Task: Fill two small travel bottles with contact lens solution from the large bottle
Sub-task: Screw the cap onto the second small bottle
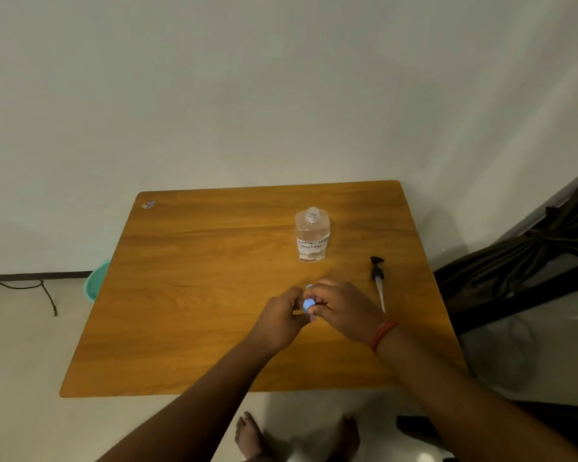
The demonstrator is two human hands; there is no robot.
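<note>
The large clear bottle [312,235] of contact lens solution stands open-necked on the wooden table [194,295], with a handwritten label on its front. Its black pump head [378,281] lies on the table to the right. Closer to me, both hands meet over a small bottle with a blue cap [308,305]. My left hand [279,320] grips it from the left. My right hand [339,308] curls round it from the right. A second bit of blue [309,287] peeks out behind my right fingers. The small bottle's body is hidden.
A small clear scrap [148,204] lies at the table's far left corner. A teal basin [95,281] sits on the floor left of the table. A dark frame with cloth [528,261] stands to the right. My bare feet [251,438] show below the table's near edge.
</note>
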